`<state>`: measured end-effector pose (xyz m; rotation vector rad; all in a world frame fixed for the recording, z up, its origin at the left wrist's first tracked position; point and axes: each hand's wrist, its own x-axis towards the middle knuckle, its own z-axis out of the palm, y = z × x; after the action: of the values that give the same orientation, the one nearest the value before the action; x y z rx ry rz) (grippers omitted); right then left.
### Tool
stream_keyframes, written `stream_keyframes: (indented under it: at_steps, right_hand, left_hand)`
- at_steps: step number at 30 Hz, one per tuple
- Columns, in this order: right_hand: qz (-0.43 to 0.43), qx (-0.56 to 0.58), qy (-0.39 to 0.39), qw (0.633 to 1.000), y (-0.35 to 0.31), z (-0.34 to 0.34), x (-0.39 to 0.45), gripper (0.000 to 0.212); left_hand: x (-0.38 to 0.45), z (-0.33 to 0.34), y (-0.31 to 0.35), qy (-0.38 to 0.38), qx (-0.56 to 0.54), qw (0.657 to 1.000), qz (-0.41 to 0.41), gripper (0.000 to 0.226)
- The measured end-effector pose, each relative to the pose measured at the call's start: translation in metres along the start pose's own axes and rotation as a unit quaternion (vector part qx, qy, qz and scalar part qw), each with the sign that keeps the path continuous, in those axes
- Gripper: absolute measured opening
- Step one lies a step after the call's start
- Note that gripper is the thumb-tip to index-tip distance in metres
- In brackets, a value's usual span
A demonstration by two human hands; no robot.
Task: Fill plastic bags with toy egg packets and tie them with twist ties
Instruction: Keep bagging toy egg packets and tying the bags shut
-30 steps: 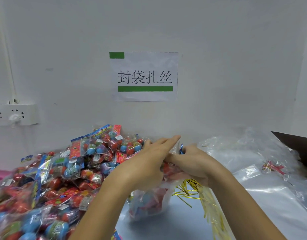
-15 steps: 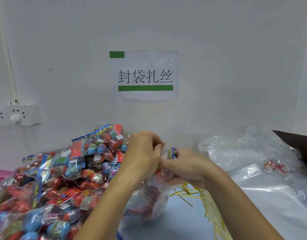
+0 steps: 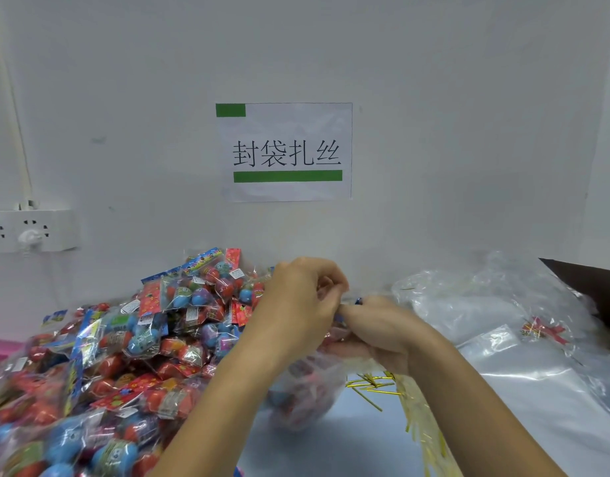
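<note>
Two bare hands work at the neck of a filled clear plastic bag [image 3: 307, 387] at centre.

The left hand [image 3: 302, 304] and right hand [image 3: 376, 330], fingers curled, pinch the bag's gathered top. A heap of colourful toy egg packets [image 3: 124, 346] lies left; loose gold twist ties [image 3: 382, 387] lie right, just beside the bag.

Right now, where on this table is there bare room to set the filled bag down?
Bare table shows only near the front edge, between the toy egg packet pile and the gold twist ties. The filled bag hangs over it. Left is packed; right is covered with empty plastic bags.
</note>
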<state>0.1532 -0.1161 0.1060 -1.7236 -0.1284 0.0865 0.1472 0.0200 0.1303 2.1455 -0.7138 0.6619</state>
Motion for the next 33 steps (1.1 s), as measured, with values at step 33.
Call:
stream_keyframes:
  at_steps: [33]
  right_hand:
    - [0.066,0.093,-0.056,0.992,0.013,0.006,0.008,0.029]
  left_hand:
    - [-0.002,-0.009,-0.063,-0.294,0.027,0.955,-0.017,0.076]
